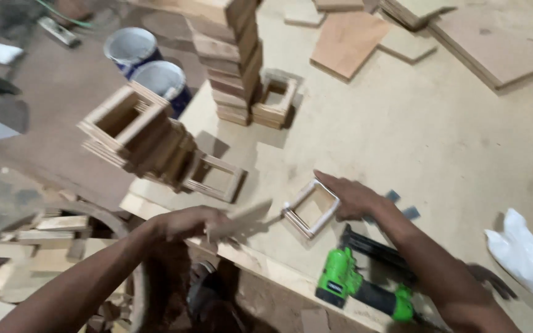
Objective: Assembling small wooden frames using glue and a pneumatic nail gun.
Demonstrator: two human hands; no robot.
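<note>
Near the front edge of the counter (439, 129), a small square wooden frame (311, 208) is steadied by the right hand (350, 196), its fingers spread loosely open over the frame's far side. Just beside it, a thin wooden strip (242, 221), blurred, is gripped by the closed fingers of the left hand (186, 223). A green nail gun (356, 280) is laid close by at the front edge, with stacked frames (140, 135) at the left edge.

Frame: small square wooden frame (311, 208), open-centred, flat on the tabletop near its front edge.
Strip: thin wooden strip (242, 220), blurred, tilted, just left of the frame.
</note>
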